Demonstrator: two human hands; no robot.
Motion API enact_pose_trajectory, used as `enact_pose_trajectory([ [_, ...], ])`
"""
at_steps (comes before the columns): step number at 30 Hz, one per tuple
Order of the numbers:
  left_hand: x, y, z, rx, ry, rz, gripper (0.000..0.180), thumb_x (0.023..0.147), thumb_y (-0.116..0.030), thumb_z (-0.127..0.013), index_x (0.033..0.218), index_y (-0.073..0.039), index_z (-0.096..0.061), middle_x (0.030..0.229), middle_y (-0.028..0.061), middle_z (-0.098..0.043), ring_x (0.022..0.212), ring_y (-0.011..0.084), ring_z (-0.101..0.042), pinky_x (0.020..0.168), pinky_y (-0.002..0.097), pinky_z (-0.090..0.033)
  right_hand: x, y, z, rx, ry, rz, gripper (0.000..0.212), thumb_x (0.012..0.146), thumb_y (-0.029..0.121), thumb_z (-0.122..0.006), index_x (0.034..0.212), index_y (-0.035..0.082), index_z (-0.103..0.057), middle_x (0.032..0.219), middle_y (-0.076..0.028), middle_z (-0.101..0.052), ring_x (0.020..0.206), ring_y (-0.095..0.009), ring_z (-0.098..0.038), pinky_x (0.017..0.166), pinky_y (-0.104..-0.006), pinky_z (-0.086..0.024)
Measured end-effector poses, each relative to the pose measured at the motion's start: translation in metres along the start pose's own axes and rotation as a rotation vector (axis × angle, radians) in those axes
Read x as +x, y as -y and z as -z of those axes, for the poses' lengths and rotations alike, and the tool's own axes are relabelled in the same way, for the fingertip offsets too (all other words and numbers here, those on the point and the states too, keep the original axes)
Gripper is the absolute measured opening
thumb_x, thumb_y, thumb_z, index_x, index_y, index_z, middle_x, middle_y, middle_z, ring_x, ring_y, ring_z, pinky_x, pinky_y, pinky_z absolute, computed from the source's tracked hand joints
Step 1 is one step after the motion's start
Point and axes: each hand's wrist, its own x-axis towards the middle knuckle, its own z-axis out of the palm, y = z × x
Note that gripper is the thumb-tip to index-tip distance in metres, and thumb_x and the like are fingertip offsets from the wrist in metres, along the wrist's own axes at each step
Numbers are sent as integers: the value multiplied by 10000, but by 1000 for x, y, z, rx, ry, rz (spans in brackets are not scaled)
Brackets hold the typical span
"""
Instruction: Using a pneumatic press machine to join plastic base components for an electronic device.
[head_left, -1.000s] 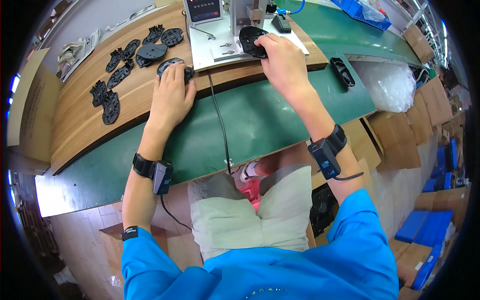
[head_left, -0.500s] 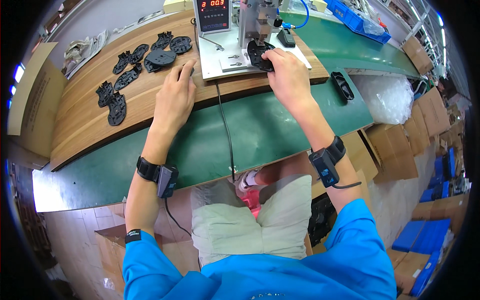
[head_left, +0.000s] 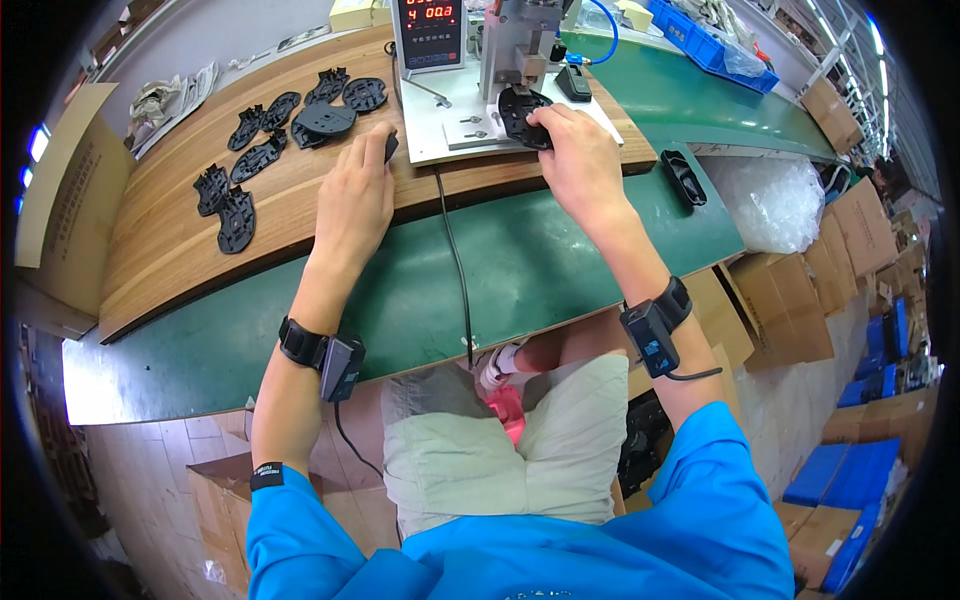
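My right hand (head_left: 583, 165) grips the near right edge of a black, rounded plastic shell (head_left: 522, 118), pinched between thumb and fingers. The shell lies on the white base plate (head_left: 440, 130) of a bench press, under its metal head (head_left: 528, 65). My left hand (head_left: 355, 200) rests at the front of the wooden board, left of the machine. A small black piece (head_left: 391, 146) shows at its fingertips; its kind is hard to make out. Farther left lie several black plastic shells (head_left: 258, 157), and a flat rounded one (head_left: 325, 120) sits on top of others.
A control box (head_left: 430, 35) with a red display stands at the press's left. A black cable (head_left: 455, 250) crosses the green table (head_left: 540, 250). To the right are a black tray-like part (head_left: 684, 178), clear plastic bags (head_left: 770, 200) and a blue crate (head_left: 710, 45). A carton (head_left: 65, 190) stands left.
The view has shifted slightly. The small black piece at my left fingertips shows more now. My right hand stays on the shell under the press head. The red display has changed.
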Motion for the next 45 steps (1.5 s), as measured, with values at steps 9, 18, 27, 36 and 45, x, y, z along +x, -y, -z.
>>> enact_pose_trajectory([
  [9, -2, 0, -1, -9, -1, 65, 387, 1001, -51, -605, 1377, -35, -518, 1197, 204, -677, 1092, 427, -670, 854, 516, -563, 0, 1, 1, -5, 8, -3, 340, 787, -32, -712, 1117, 50, -708, 1092, -121, -722, 1042, -365, -683, 919, -474, -557],
  [18, 0, -8, 8, -75, -60, 29, 397, 982, -22, -627, 1375, -77, -601, 1239, 179, -709, 1109, 409, -687, 889, 497, -575, 1, 2, -1, 4, 5, -7, 333, 784, -34, -708, 1107, 48, -711, 1074, -111, -721, 1035, -357, -683, 904, -470, -566],
  [27, 16, -52, -8, 25, -83, -319, 458, 885, 13, -637, 1315, -134, -686, 1332, 186, -694, 1225, 362, -687, 1032, 462, -569, -1, -15, 23, 180, -132, -26, 274, 823, -44, -679, 1081, 43, -704, 1051, -123, -716, 982, -338, -678, 843, -413, -564],
  [36, 65, -102, -66, 147, 31, -454, 523, 883, 26, -598, 1392, -96, -583, 1405, 252, -629, 1357, 390, -597, 1178, 492, -466, -194, 21, 118, 341, -220, -163, 394, 707, -102, -630, 1086, 3, -654, 1168, -194, -697, 1102, -391, -655, 983, -460, -522],
  [45, 72, -105, -68, 3, 25, -364, 438, 924, 34, -577, 1360, 15, -552, 1354, 257, -651, 1309, 413, -617, 1134, 474, -498, -448, -15, 106, 64, 82, -837, 378, 860, -28, -570, 1237, -16, -591, 1284, -214, -580, 1243, -407, -518, 1118, -484, -394],
])
